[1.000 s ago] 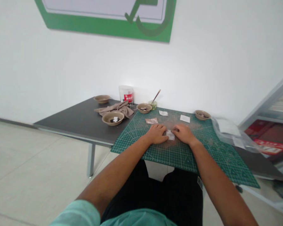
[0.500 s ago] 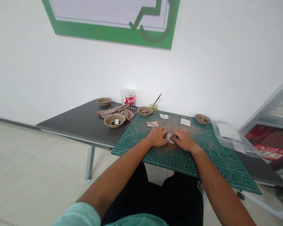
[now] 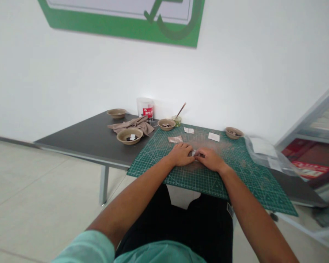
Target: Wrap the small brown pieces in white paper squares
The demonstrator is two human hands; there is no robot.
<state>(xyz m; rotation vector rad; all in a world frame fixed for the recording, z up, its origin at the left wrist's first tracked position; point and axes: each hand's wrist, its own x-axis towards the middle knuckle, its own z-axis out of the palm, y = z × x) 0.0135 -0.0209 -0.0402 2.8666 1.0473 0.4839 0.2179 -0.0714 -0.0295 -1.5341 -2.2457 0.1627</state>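
A small piece of white paper (image 3: pixel 193 153) lies on the green cutting mat (image 3: pixel 200 181), partly covered by my hands. My left hand (image 3: pixel 181 155) rests flat on the mat at the paper's left side, its fingers stretched forward and its thumb reaching to the paper. From the right, my right hand (image 3: pixel 210 158) is closed, thumb and fingers pinched at the paper's edge. Whether a smaller thing is also between those fingertips is hidden. Reddish-brown dust marks the mat around both hands.
Beyond my hands lie a brown-stained sheet (image 3: pixel 175 139) and white papers (image 3: pixel 214 137). Around them stand bowls (image 3: pixel 129 136) with small pieces, a jar with a brush (image 3: pixel 178 119), a plastic tub (image 3: pixel 146 106), a crumpled cloth (image 3: pixel 134 125) and a clear plastic bag (image 3: pixel 268 155).
The view has shifted slightly, so everything sits a little higher and further left. My right hand has drawn closer to my left, and less of the paper shows between them.
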